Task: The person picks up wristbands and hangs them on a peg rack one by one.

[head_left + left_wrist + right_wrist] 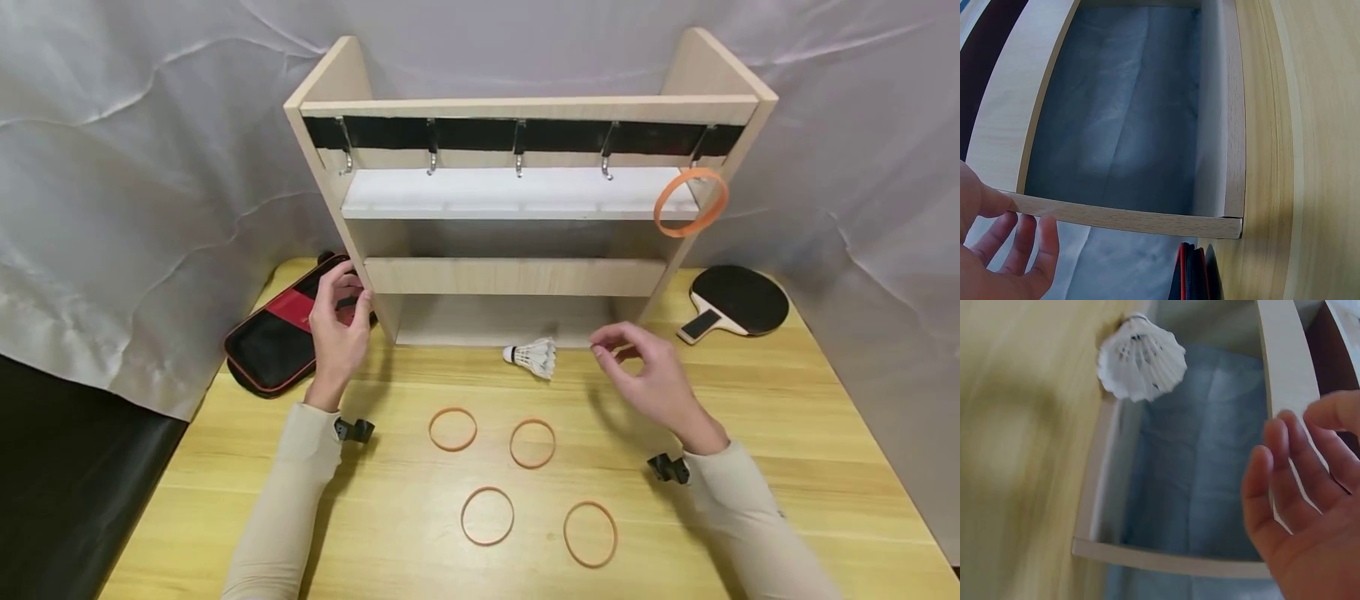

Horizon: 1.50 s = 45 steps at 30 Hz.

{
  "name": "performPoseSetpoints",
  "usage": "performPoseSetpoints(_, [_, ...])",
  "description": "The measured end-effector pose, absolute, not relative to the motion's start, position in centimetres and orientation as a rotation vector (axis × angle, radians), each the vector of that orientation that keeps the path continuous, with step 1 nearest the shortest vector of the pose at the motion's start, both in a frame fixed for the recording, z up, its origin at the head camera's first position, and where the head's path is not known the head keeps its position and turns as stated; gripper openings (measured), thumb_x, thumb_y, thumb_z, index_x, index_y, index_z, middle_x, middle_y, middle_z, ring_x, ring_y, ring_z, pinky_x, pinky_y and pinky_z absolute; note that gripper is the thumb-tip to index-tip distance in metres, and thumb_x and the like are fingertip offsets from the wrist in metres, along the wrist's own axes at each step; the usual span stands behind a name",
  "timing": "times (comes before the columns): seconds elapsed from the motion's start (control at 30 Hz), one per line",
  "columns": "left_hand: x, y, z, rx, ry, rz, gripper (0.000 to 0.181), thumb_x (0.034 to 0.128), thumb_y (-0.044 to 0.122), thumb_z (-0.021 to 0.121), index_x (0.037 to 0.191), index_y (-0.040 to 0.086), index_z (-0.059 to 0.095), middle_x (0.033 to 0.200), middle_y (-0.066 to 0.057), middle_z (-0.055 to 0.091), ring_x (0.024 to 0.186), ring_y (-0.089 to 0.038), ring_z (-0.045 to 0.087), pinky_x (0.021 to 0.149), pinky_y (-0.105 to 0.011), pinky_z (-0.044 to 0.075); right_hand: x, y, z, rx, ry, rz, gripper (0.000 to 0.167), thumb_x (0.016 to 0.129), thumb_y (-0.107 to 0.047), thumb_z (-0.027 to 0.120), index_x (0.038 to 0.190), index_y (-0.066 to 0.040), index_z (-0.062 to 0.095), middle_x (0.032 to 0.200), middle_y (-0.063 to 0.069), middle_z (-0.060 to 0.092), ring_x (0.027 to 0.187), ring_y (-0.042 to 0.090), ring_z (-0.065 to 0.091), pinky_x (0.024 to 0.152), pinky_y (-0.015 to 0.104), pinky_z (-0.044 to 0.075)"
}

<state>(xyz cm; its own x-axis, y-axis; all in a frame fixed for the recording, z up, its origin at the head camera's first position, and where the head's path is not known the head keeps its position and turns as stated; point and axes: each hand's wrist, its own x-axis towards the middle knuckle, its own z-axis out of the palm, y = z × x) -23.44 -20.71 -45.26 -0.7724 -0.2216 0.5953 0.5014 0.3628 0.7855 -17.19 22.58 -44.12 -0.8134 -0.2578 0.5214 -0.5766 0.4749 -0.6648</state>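
A light wood shelf unit (pixel 517 277) stands on the table, with several metal hooks (pixel 519 162) along a black strip. An orange ring (pixel 721 204) hangs at the rightmost hook. My left hand (pixel 339 329) is beside the unit's left side panel (pixel 1129 219), fingers loosely bent; its fingertips are at the panel's edge, and whether they press on it is unclear. Off the unit's lower right front, my right hand (pixel 651 379) hovers with loosely curled fingers and nothing in them. A white shuttlecock (pixel 534 357) lies between the hands, by the bottom board, nearer the right hand.
Several thin orange rings lie flat on the table in front of the unit, one of them (pixel 475 429) towards the left. At left a black and red zipped case (pixel 270 346) leans by the unit. A black table tennis paddle (pixel 742 300) lies at right. Grey cloth (pixel 150 167) hangs behind.
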Motion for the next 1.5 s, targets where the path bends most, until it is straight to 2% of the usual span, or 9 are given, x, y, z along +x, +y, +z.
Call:
performPoseSetpoints(0.1, [-23.5, -20.7, -45.1, -0.247, -1.993, -1.453, 0.045, 0.1049, -0.001, 0.068, 0.149, 0.004, 0.061, 0.126, -0.023, 0.07, 0.109, -0.013, 0.066, 0.087, -0.01, 0.056, -16.9, 21.9, -44.7, 0.738, -2.52, 1.242, 0.015, 0.099, 0.004, 0.073, 0.109, -0.006, 0.078, 0.1, 0.01, 0.081, 0.088, 0.004, 0.069, 0.076, 0.02, 0.061])
performPoseSetpoints(0.2, [-23.6, -20.6, -45.1, -0.259, -1.981, -1.436, 0.045, 0.1039, -0.003, 0.068, 0.148, 0.002, 0.061, 0.124, -0.025, 0.07, 0.107, -0.015, 0.066, 0.085, -0.008, 0.055, -16.5, 21.4, -45.3, 0.807, -2.691, 1.231, 0.014, 0.1, 0.001, 0.073, 0.112, -0.005, 0.078, 0.1, 0.011, 0.081, 0.088, 0.01, 0.071, 0.075, 0.025, 0.063])
performPoseSetpoints(0.3, [-23.4, -20.3, -44.7, -0.256, -1.974, -1.425, 0.045, 0.1026, -0.009, 0.066, 0.147, -0.004, 0.06, 0.122, -0.031, 0.068, 0.105, -0.023, 0.067, 0.084, -0.007, 0.054, -16.1, 20.9, -45.8, 0.873, -2.85, 1.206, 0.015, 0.102, -0.004, 0.073, 0.116, -0.003, 0.078, 0.101, 0.007, 0.08, 0.091, 0.011, 0.072, 0.078, 0.028, 0.064])
performPoseSetpoints(0.43, [-23.3, -20.3, -44.7, -0.251, -1.983, -1.436, 0.045, 0.1033, -0.006, 0.067, 0.147, -0.001, 0.061, 0.123, -0.028, 0.069, 0.106, -0.018, 0.067, 0.085, -0.008, 0.055, -15.7, 20.7, -46.3, 0.967, -3.024, 1.118, 0.02, 0.105, -0.013, 0.072, 0.12, -0.002, 0.078, 0.101, -0.001, 0.078, 0.092, 0.007, 0.069, 0.082, 0.03, 0.062])
performPoseSetpoints(0.53, [-23.5, -20.6, -45.1, -0.247, -1.993, -1.448, 0.045, 0.1039, 0.0, 0.07, 0.147, 0.006, 0.063, 0.123, -0.021, 0.071, 0.107, -0.008, 0.066, 0.087, -0.009, 0.056, -15.4, 20.5, -46.5, 1.02, -3.082, 1.04, 0.024, 0.104, -0.017, 0.073, 0.122, -0.001, 0.078, 0.101, -0.002, 0.078, 0.092, 0.006, 0.068, 0.084, 0.032, 0.062])
performPoseSetpoints(0.6, [-23.4, -20.6, -45.1, -0.238, -2.001, -1.454, 0.045, 0.104, 0.0, 0.07, 0.148, 0.007, 0.063, 0.123, -0.021, 0.071, 0.107, -0.008, 0.066, 0.087, -0.009, 0.056, -15.2, 20.3, -46.7, 1.036, -3.077, 1.011, 0.025, 0.103, -0.017, 0.075, 0.121, 0.0, 0.077, 0.101, -0.001, 0.078, 0.092, 0.007, 0.069, 0.085, 0.034, 0.062])
performPoseSetpoints(0.93, [-23.4, -20.6, -45.4, -0.246, -1.997, -1.45, 0.045, 0.1043, 0.0, 0.069, 0.148, 0.005, 0.062, 0.124, -0.023, 0.07, 0.108, -0.009, 0.066, 0.088, -0.011, 0.057, -13.4, 19.2, -47.2, 0.966, -3.075, 0.889, 0.021, 0.102, -0.018, 0.077, 0.118, -0.004, 0.08, 0.103, 0.0, 0.073, 0.092, 0.012, 0.067, 0.083, 0.031, 0.059])
performPoseSetpoints(1.2, [-23.1, -20.6, -45.2, -0.225, -2.0, -1.448, 0.046, 0.1032, -0.001, 0.071, 0.148, 0.006, 0.063, 0.124, -0.021, 0.071, 0.107, -0.009, 0.066, 0.087, -0.011, 0.057, -13.2, 18.6, -47.3, 0.895, -3.065, 0.826, 0.003, 0.101, -0.02, 0.078, 0.101, -0.017, 0.078, 0.098, -0.007, 0.071, 0.088, 0.006, 0.064, 0.081, 0.03, 0.057])
performPoseSetpoints(1.5, [-23.3, -20.6, -44.9, -0.235, -1.997, -1.429, 0.048, 0.1023, -0.002, 0.071, 0.149, 0.005, 0.061, 0.125, -0.023, 0.071, 0.107, -0.009, 0.065, 0.088, -0.009, 0.056, -13.0, 18.0, -47.6, 0.829, -3.047, 0.787, 0.009, 0.098, -0.021, 0.081, 0.094, -0.02, 0.073, 0.093, -0.006, 0.066, 0.082, 0.007, 0.057, 0.075, 0.027, 0.052])
